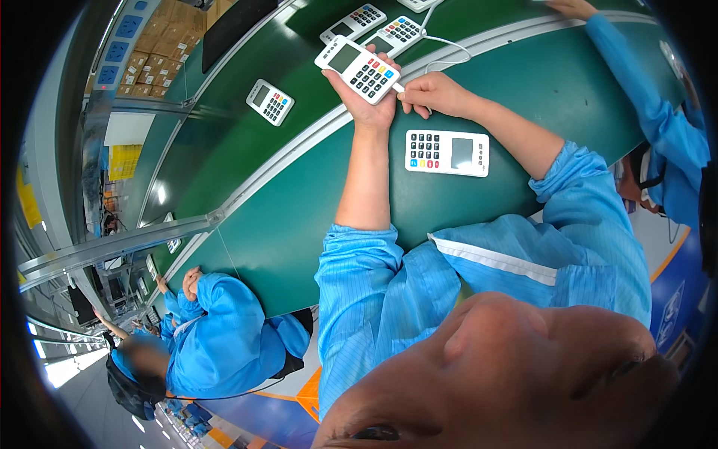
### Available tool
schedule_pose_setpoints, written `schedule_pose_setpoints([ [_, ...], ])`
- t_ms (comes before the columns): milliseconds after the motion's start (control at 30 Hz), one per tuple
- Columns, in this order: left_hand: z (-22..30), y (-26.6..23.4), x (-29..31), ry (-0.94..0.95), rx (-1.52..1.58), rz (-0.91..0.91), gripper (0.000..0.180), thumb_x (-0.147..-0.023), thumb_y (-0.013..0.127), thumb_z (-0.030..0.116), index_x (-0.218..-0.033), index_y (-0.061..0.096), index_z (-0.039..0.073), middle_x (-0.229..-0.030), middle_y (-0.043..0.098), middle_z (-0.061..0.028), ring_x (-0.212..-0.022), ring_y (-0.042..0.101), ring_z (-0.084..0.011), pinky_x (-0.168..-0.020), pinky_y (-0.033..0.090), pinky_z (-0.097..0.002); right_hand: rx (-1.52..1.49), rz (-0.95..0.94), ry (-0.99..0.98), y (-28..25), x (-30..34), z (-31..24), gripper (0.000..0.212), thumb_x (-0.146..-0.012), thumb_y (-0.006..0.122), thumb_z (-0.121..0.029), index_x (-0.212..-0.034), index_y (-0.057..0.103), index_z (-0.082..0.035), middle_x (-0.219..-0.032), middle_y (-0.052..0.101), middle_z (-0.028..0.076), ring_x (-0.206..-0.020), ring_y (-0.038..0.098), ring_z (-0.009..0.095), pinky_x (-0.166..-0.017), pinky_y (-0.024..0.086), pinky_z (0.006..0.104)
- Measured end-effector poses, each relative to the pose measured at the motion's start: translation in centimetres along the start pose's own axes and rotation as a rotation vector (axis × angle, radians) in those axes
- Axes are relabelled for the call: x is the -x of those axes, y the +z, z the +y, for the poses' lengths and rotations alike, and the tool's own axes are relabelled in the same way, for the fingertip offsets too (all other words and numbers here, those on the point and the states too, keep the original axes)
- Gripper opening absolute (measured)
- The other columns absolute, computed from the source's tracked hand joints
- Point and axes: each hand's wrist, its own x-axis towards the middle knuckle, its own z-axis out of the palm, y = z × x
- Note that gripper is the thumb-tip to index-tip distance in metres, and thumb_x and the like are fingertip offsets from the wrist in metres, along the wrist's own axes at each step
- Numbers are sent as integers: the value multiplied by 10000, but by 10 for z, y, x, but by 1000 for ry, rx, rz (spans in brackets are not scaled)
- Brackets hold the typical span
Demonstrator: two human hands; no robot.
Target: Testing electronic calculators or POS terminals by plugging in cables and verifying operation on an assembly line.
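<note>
A white handheld card terminal (357, 69) with a dark screen and a keypad rests face up in my left hand (372, 112), whose fingers wrap round it. My right hand (440, 96) pinches a white cable plug (399, 87) at the terminal's keypad end. Whether the plug is fully seated cannot be seen. Just below my hands, a second card terminal (464, 153) lies face up on the green table (292, 239), its screen toward the right. Beyond my left hand are two more terminals (353, 22) (399, 31), close together.
A white cable (456, 49) loops behind my right hand. Another terminal (270, 102) lies on the green belt (213, 135), past a metal rail (280, 161). A co-worker in blue (217, 337) sits at the left; another's blue sleeve (636, 82) reaches in at the right.
</note>
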Motion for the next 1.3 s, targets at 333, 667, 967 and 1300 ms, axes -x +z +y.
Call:
schedule_pose_setpoints([
  [333, 2, -3, 1, -7, -54, 2, 908, -886, 371, 786, -1195, 561, -46, -983, 621, -171, -911, 603, -294, -818, 520, -412, -28, -54, -35, 2, 0, 7, 350, -980, 573, -325, -804, 695, -48, -594, 597, -7, -564, 491, 48, -539, 367, 240],
  [667, 2, -4, 1, -22, -24, -32, 926, -879, 414, 771, -1236, 537, -74, -1029, 617, -190, -928, 599, -319, -853, 518, -435, 5, -71, -45, 1, 1, 2, 342, -1000, 551, -280, -816, 679, -22, -644, 619, 0, -621, 540, 63, -609, 438, 231],
  [967, 2, -8, 0, -33, -16, -66, 905, -889, 409, 758, -1234, 535, -69, -1046, 605, -199, -951, 594, -319, -866, 514, -428, -12, -59, -78, 2, 1, 5, 357, -987, 568, -322, -801, 686, -40, -625, 613, 0, -591, 522, 62, -575, 400, 245],
  [1300, 1, -9, 0, -31, -39, -32, 904, -896, 394, 755, -1251, 520, -67, -1054, 602, -198, -957, 588, -316, -874, 509, -428, 18, -73, -34, 0, 0, 4, 341, -998, 557, -285, -822, 685, -22, -643, 624, 0, -619, 535, 61, -605, 428, 232],
])
